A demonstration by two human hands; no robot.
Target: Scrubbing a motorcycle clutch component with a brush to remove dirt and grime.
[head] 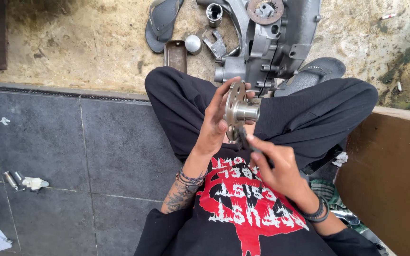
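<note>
My left hand grips a round metal hub flange by its rim, above my lap, with its short shiny shaft pointing right. My right hand pinches a thin dark tool whose tip touches the lower edge of the flange. Both wrists wear dark bands. I sit with knees apart in black trousers and a black shirt with a red and white print.
A grey engine casing stands on the sandy ground ahead, with a small metal tray, a silver cap and two dark sandals around it. Dark tiles lie left with small parts. A brown board stands right.
</note>
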